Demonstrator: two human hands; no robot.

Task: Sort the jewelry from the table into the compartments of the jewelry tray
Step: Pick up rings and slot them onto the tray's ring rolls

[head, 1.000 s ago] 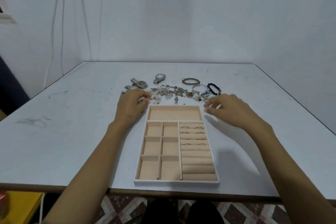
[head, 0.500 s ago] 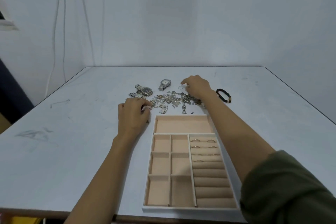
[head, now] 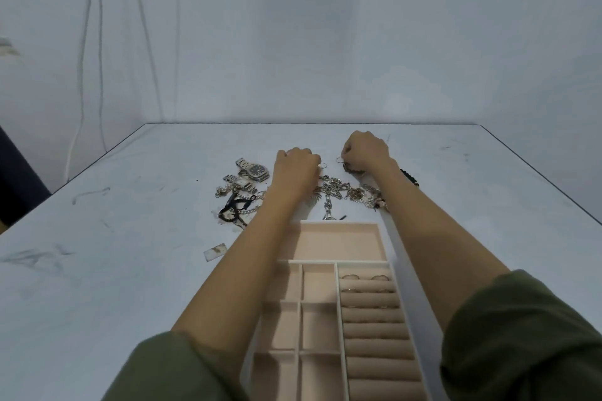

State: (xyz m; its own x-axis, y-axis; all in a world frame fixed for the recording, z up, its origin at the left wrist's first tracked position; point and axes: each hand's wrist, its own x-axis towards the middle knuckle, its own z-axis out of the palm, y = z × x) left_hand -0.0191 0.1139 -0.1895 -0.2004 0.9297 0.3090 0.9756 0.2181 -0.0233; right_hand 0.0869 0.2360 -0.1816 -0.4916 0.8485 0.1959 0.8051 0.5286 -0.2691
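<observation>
The jewelry tray (head: 338, 223) has a white rim and pink lining, and it lies near me between my forearms. Two rings (head: 350, 277) sit in its ring rolls on the right. Beyond it spreads a pile of chains and charms (head: 338, 192). My left hand (head: 294, 169) is curled at the pile's far edge, with a bit of silver metal showing at its fingertips. What it holds is hidden. My right hand (head: 366, 150) is curled further back, its fingertips pinched on a small ring (head: 339, 159). A brown bead bracelet (head: 350, 169) lies under that hand.
A dark-faced silver watch (head: 255, 170) and a black cord piece (head: 234, 205) lie left of my left hand. A black bead bracelet (head: 410, 177) shows beside my right forearm. A small label (head: 215, 251) lies on the table left of the tray. The wall stands behind the table.
My left hand has moved from the pile's left side to its far edge, over where a second watch lay. My right hand has reached further back to the ring. The view has leaned forward.
</observation>
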